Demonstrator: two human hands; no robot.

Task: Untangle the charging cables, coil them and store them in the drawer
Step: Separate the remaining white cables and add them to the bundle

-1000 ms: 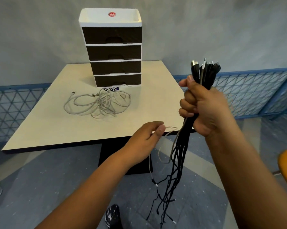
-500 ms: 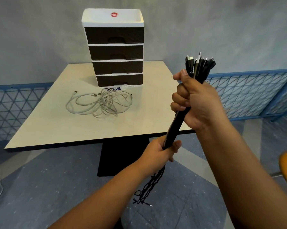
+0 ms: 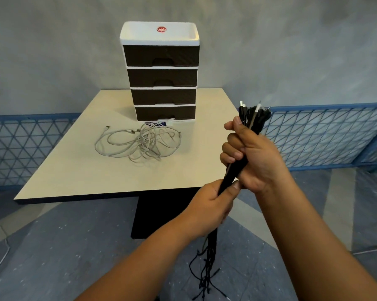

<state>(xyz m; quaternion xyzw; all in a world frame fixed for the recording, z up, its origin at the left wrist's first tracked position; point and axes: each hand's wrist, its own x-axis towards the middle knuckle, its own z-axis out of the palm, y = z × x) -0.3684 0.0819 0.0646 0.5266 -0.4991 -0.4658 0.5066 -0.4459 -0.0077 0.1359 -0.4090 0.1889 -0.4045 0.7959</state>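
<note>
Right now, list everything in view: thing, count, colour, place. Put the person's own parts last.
drawer unit: one, four dark brown drawers in a white frame, all shut, at the far middle of the table.
white cables: one tangled heap, off-white, on the table in front of the drawer unit.
black cables: one bundle, black, held upright off the table's near right corner, loose ends hanging toward the floor.
table: one, cream top with dark edge.
fence: blue mesh, behind the table.
right hand: grips the bundle near the plugs.
left hand: grips the bundle just below.
</note>
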